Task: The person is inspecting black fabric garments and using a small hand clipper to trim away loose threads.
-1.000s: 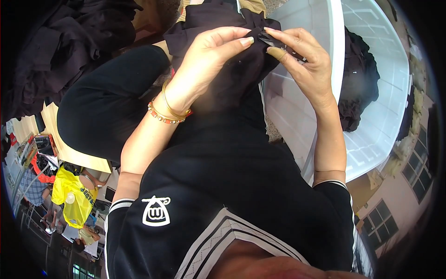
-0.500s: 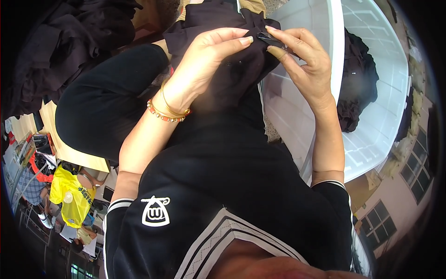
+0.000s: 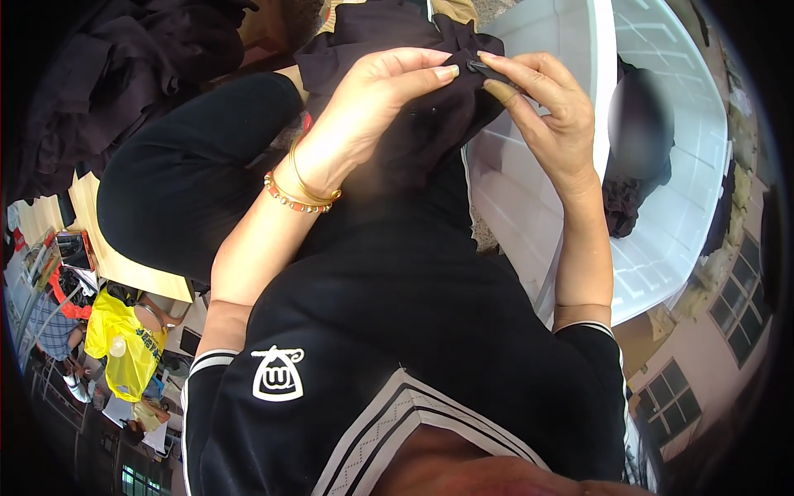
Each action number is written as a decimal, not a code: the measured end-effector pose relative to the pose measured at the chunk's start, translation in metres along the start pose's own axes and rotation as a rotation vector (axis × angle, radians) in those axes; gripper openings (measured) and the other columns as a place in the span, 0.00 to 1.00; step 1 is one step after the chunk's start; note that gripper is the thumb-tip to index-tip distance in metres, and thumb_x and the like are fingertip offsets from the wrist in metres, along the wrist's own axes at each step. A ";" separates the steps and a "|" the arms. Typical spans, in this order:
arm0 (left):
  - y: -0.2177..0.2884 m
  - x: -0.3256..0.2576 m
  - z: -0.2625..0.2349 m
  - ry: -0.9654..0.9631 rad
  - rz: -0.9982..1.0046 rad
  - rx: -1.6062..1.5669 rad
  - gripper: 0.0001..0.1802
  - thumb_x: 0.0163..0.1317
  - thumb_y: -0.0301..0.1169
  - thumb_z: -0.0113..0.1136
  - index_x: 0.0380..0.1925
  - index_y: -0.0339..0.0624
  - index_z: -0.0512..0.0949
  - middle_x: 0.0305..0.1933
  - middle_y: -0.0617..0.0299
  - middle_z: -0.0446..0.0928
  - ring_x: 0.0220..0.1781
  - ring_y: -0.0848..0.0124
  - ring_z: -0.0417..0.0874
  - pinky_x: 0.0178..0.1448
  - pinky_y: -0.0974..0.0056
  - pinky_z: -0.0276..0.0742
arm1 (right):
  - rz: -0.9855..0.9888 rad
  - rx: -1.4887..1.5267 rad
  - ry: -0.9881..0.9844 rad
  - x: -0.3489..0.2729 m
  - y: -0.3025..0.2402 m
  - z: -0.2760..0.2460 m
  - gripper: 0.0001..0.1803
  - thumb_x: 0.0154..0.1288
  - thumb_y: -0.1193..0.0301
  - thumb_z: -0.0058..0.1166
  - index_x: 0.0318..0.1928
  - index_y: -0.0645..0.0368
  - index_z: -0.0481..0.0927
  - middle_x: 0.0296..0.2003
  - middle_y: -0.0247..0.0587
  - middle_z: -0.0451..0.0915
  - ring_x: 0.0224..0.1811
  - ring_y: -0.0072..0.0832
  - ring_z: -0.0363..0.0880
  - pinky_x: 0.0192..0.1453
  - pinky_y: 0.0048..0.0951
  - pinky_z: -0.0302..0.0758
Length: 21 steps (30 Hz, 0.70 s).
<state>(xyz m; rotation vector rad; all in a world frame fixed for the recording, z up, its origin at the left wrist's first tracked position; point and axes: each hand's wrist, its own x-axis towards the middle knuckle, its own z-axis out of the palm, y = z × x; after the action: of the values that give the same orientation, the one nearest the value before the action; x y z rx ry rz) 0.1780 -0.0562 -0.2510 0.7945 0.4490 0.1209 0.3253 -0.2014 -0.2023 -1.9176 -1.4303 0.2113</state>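
Observation:
A dark purplish-black garment (image 3: 438, 136) lies bunched over my lap. My left hand (image 3: 364, 103) pinches a bit of its cloth between thumb and forefinger. Close by on the right, my right hand (image 3: 550, 107) grips small black thread snips (image 3: 486, 71) between thumb and fingers. The tip of the snips points left, at the cloth beside my left fingertips. Whether the blades touch a thread is too small to tell.
To my right stands a large white plastic tub (image 3: 602, 50) with dark cloth (image 3: 624, 207) inside. Another dark cloth pile (image 3: 149, 83) lies at the far left. A light wooden tabletop (image 3: 153, 269), a yellow bag (image 3: 124, 343) and a person in plaid (image 3: 51, 326) are at left.
The snips have come slightly closer to the left fingertips and the cloth, and their blades look turned. Both hands have shifted slightly right.

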 end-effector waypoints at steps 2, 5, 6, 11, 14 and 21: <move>0.001 0.000 0.001 0.003 -0.001 -0.002 0.12 0.64 0.25 0.59 0.47 0.37 0.80 0.44 0.62 0.83 0.46 0.78 0.82 0.54 0.74 0.74 | -0.018 -0.003 0.008 0.000 0.002 0.000 0.18 0.51 0.80 0.65 0.45 0.53 0.85 0.30 0.36 0.78 0.31 0.29 0.76 0.35 0.26 0.73; 0.000 0.000 0.000 0.005 -0.001 -0.013 0.11 0.64 0.25 0.59 0.46 0.37 0.80 0.44 0.62 0.83 0.46 0.78 0.83 0.54 0.74 0.75 | -0.014 0.003 0.017 0.000 0.001 -0.001 0.17 0.53 0.80 0.65 0.45 0.54 0.85 0.30 0.35 0.78 0.31 0.27 0.76 0.35 0.25 0.72; 0.000 0.000 0.000 0.004 0.000 -0.022 0.11 0.64 0.25 0.59 0.46 0.37 0.80 0.44 0.62 0.83 0.46 0.77 0.83 0.54 0.74 0.75 | 0.010 0.011 0.020 0.000 0.000 -0.002 0.16 0.53 0.80 0.65 0.45 0.55 0.85 0.30 0.35 0.78 0.31 0.25 0.76 0.35 0.23 0.72; 0.001 0.001 0.002 0.099 0.015 -0.097 0.11 0.64 0.25 0.60 0.46 0.36 0.79 0.43 0.61 0.83 0.45 0.76 0.83 0.51 0.72 0.78 | 0.279 0.301 0.007 -0.003 -0.012 0.003 0.19 0.53 0.76 0.68 0.47 0.60 0.82 0.30 0.30 0.78 0.33 0.16 0.74 0.35 0.18 0.68; 0.004 0.001 0.004 0.116 -0.037 -0.288 0.13 0.64 0.24 0.59 0.48 0.36 0.77 0.44 0.61 0.82 0.46 0.76 0.83 0.48 0.71 0.80 | 0.403 0.311 -0.116 -0.007 -0.027 0.010 0.27 0.43 0.68 0.76 0.43 0.60 0.76 0.29 0.28 0.74 0.29 0.14 0.67 0.32 0.17 0.67; 0.011 -0.006 0.023 0.103 0.070 -0.332 0.18 0.65 0.21 0.54 0.56 0.39 0.73 0.40 0.66 0.75 0.40 0.81 0.79 0.40 0.76 0.79 | 0.280 0.184 -0.022 -0.010 -0.031 0.026 0.29 0.42 0.66 0.77 0.42 0.59 0.72 0.31 0.37 0.78 0.28 0.21 0.77 0.32 0.22 0.74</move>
<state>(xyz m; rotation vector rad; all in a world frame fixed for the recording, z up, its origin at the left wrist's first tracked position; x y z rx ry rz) 0.1831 -0.0654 -0.2270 0.4791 0.4831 0.2951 0.2846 -0.1945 -0.2043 -1.9597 -1.1103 0.4799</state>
